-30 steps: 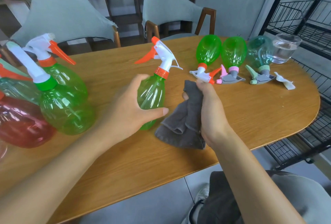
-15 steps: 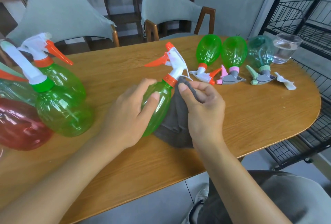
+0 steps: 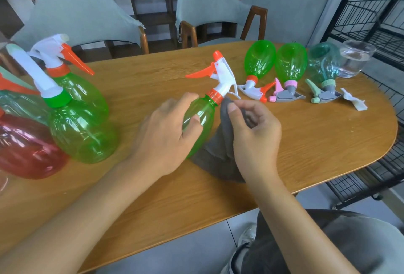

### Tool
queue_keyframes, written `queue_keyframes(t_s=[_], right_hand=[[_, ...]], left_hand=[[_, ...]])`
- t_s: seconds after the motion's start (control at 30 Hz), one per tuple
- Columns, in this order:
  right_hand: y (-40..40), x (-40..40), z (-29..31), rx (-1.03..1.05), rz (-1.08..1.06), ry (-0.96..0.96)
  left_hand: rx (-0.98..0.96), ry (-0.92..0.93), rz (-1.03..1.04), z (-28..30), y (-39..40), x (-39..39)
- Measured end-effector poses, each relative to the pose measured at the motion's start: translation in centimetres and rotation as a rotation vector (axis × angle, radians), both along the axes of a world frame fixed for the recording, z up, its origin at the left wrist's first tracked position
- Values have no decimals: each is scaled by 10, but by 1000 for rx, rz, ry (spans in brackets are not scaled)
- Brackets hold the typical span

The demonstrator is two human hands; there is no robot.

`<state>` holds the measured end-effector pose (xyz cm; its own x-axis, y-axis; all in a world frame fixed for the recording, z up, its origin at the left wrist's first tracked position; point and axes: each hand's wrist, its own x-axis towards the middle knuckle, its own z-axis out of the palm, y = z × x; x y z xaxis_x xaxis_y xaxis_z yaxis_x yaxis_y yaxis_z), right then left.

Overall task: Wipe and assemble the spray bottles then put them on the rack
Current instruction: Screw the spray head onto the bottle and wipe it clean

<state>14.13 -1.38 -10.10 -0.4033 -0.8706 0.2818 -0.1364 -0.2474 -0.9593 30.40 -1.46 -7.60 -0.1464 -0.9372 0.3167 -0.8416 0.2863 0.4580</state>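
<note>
So my left hand (image 3: 166, 133) gripped the bottle (image 3: 197, 120), neck tilted up-right toward my right hand (image 3: 253, 133), whose fingers (image 3: 232, 107) pinched the cloth (image 3: 218, 155) against it.

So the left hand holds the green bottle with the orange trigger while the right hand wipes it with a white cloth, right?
Not quite: the cloth is dark grey, not white, as the head view shows. The rest holds: the left hand holds the green bottle while the right hand wipes it.

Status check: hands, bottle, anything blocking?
Left hand grips green bottle, tilted. Right hand pinches grey cloth at its neck. Nothing blocking.
</note>
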Motion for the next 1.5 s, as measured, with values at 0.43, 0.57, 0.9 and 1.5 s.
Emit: queue_keyframes(t_s=[0.43, 0.57, 0.9, 1.5], right_hand=[[1, 2, -3, -39, 44, 250], [-1, -1, 1, -49, -96, 153], [4, 9, -5, -127, 27, 316], [7, 4, 0, -168, 29, 382]], left_hand=[[-54, -83, 20, -1, -5, 5], [-70, -122, 10, -3, -2, 4], [-70, -115, 45, -2, 0, 2], [-60, -175, -21, -4, 10, 9]])
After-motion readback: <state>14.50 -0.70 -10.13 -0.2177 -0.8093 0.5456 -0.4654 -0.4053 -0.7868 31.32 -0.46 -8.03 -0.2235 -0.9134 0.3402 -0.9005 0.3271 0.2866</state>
